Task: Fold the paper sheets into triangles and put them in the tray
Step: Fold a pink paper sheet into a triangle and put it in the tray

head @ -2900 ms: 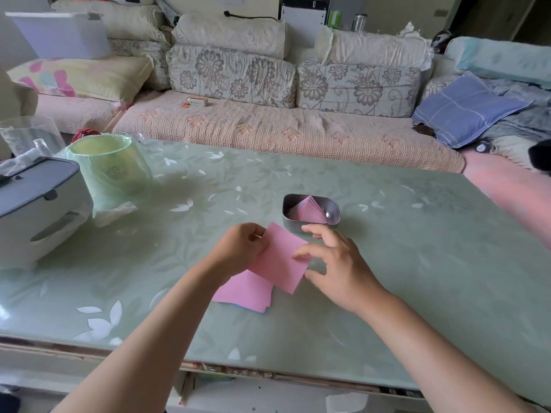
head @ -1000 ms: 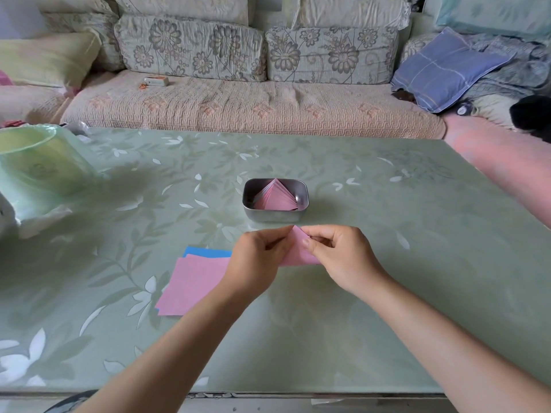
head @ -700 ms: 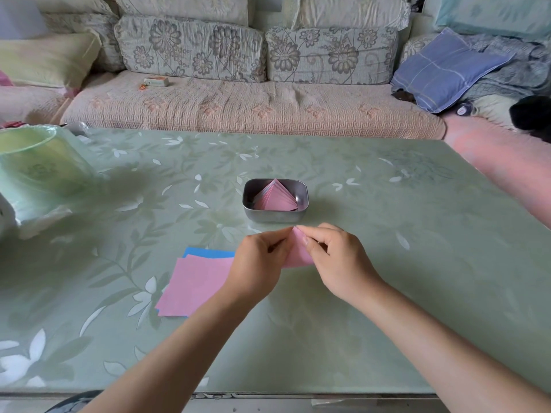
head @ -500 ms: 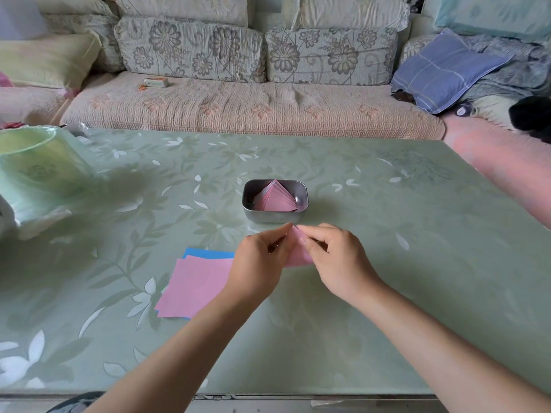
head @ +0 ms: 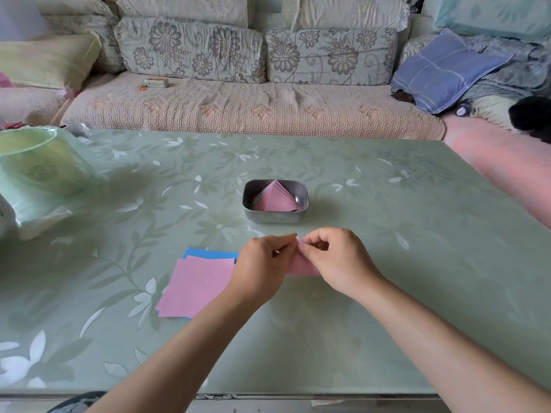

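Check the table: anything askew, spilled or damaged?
Nothing stands out. Folded triangles sit inside the tray, spare sheets lie in a slightly fanned stack, and the left hand and right hand pinch one pink sheet.

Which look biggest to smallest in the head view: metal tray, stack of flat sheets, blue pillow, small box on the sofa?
1. blue pillow.
2. stack of flat sheets.
3. metal tray; the stack is nearer the camera, so their true order is unsure.
4. small box.

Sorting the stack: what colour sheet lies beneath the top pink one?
Blue; the sheet peeks out, head view.
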The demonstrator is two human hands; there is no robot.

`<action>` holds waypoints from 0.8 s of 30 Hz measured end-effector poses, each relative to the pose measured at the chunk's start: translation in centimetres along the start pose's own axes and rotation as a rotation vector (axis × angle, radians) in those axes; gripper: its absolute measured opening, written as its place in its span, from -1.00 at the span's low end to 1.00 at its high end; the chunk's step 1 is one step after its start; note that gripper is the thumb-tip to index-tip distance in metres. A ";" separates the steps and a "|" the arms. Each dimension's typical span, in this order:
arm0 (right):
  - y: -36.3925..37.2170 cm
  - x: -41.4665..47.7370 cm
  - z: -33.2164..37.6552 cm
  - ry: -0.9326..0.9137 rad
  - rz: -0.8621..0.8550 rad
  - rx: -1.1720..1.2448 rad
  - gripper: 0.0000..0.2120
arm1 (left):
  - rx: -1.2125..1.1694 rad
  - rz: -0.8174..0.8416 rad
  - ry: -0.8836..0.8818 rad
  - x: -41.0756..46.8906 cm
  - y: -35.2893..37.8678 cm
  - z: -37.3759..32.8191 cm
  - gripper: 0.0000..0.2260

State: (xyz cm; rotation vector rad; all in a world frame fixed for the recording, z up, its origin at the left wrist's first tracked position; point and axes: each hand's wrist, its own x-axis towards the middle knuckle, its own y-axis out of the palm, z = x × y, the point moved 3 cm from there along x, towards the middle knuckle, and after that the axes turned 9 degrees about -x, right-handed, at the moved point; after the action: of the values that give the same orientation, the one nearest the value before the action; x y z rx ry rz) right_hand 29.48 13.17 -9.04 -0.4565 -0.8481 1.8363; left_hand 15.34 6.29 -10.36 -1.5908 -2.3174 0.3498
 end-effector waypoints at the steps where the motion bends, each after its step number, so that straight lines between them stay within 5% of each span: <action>1: 0.1 0.1 -0.2 0.028 0.040 -0.007 -0.86 | 0.042 0.024 0.004 0.1 -0.1 0.0 -0.82; 7: 0.8 0.0 -0.3 0.117 0.183 -0.089 -0.82 | 0.280 0.158 -0.046 0.1 -1.7 0.2 -0.76; 9: 0.8 0.0 -0.1 0.106 0.181 -0.148 -0.81 | 0.391 0.159 -0.041 0.1 -2.4 0.3 -0.66; 15: 1.1 0.3 0.2 0.043 0.139 -0.391 -0.82 | 0.442 0.219 0.172 -0.5 -2.6 -0.7 -0.85; 24: 1.8 0.6 0.1 -0.017 0.053 -0.527 -0.72 | 0.575 0.364 0.245 -1.0 -1.9 -1.0 -0.77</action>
State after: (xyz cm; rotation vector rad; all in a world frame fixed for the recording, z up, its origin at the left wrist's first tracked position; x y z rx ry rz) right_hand 28.01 13.29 -10.26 -0.7983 -1.3481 1.6522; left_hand 14.43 4.76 -8.90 -1.6234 -1.5476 0.7743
